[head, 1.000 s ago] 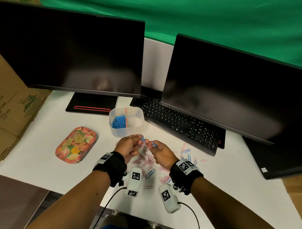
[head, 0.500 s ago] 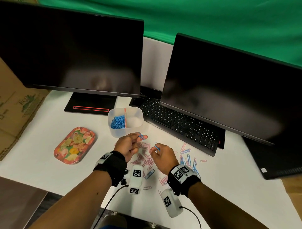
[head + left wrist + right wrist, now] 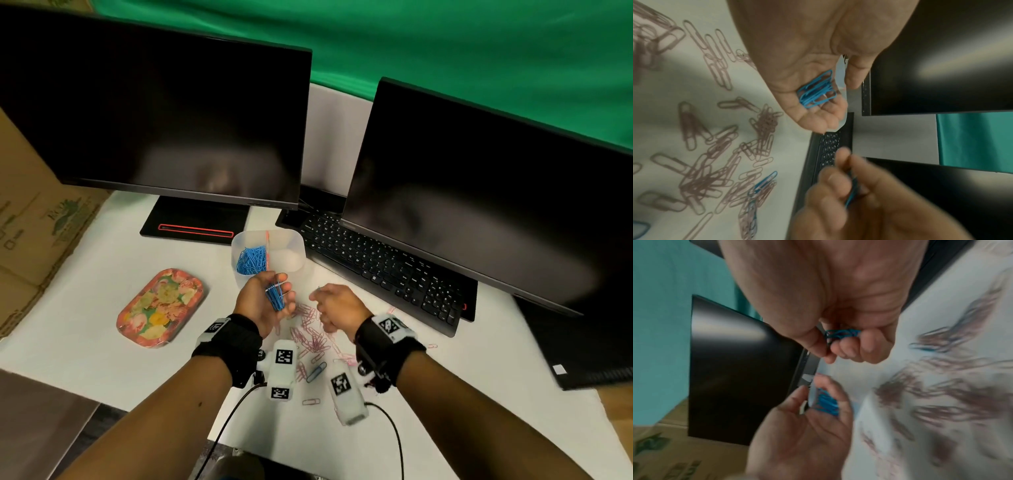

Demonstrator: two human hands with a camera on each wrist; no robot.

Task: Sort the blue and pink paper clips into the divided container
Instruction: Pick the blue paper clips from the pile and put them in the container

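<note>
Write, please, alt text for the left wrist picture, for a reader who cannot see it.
A left hand holds a small bundle of blue paper clips on its cupped fingers. Beside it a blurred right hand pinches another blue clip; pink paper clips lie scattered on the white table.

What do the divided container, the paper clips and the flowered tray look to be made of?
The divided container: seemingly translucent frosted plastic; the blue heap shows through its wall. The blue paper clips and pink paper clips: thin bent wire with a matte coloured coating, probably vinyl over steel. The flowered tray: glossy printed surface with glints along its rim; tin or plastic, cannot tell.
</note>
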